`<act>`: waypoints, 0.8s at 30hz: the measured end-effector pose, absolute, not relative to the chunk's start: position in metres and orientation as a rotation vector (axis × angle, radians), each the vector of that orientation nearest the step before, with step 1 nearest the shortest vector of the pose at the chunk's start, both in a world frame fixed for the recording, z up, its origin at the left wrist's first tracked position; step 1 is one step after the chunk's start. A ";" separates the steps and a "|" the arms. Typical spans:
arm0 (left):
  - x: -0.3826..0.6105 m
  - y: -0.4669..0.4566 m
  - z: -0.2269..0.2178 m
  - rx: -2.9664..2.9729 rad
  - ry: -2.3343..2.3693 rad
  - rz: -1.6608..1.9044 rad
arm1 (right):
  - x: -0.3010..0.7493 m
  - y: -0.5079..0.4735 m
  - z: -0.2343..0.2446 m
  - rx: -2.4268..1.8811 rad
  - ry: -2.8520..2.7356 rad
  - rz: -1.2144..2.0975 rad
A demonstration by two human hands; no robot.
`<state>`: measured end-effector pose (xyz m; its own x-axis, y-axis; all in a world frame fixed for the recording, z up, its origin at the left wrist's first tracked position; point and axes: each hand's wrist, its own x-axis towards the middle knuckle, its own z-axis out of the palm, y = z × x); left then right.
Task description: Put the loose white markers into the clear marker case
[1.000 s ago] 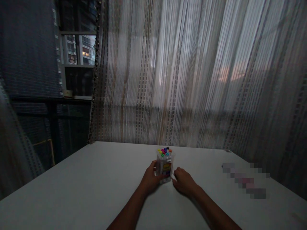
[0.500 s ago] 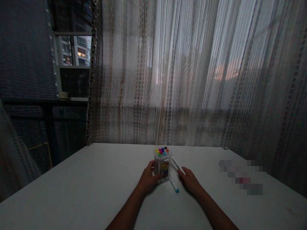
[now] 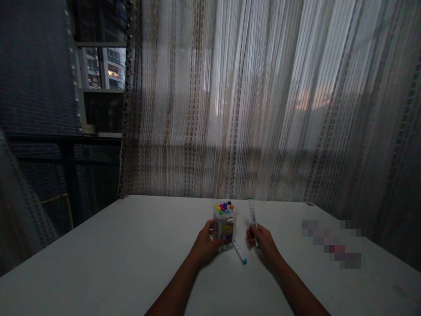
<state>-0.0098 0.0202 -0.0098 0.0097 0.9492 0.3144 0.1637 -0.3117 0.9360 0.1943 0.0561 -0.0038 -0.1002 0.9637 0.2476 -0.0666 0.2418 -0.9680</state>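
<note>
A clear box of markers (image 3: pixel 224 224) with many-coloured caps stands upright on the white table (image 3: pixel 131 254). My left hand (image 3: pixel 205 243) is wrapped round the box's left side. My right hand (image 3: pixel 261 239) is closed on a white marker (image 3: pixel 252 214) with a green cap, held nearly upright just to the right of the box. Between my two hands a second white marker (image 3: pixel 240 253) with a blue cap lies on the table.
Sheer striped curtains (image 3: pixel 263 109) hang right behind the table's far edge. A window (image 3: pixel 101 66) and a dark wall are at the left. A blurred-out patch (image 3: pixel 335 243) lies on the table at the right.
My right hand has drawn two markers out of the box. One dropped onto the table; the other rose from a slant to nearly upright. The left hand stayed on the box.
</note>
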 end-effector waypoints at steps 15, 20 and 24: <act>-0.008 0.024 -0.014 1.550 1.167 1.373 | 0.203 0.065 -0.022 -1.326 -1.758 0.637; -0.008 0.024 -0.016 1.531 1.145 1.378 | 0.200 0.055 -0.018 -1.471 -2.011 0.474; -0.008 0.025 -0.018 1.549 1.140 1.381 | 0.197 0.046 -0.010 -1.495 -2.144 0.327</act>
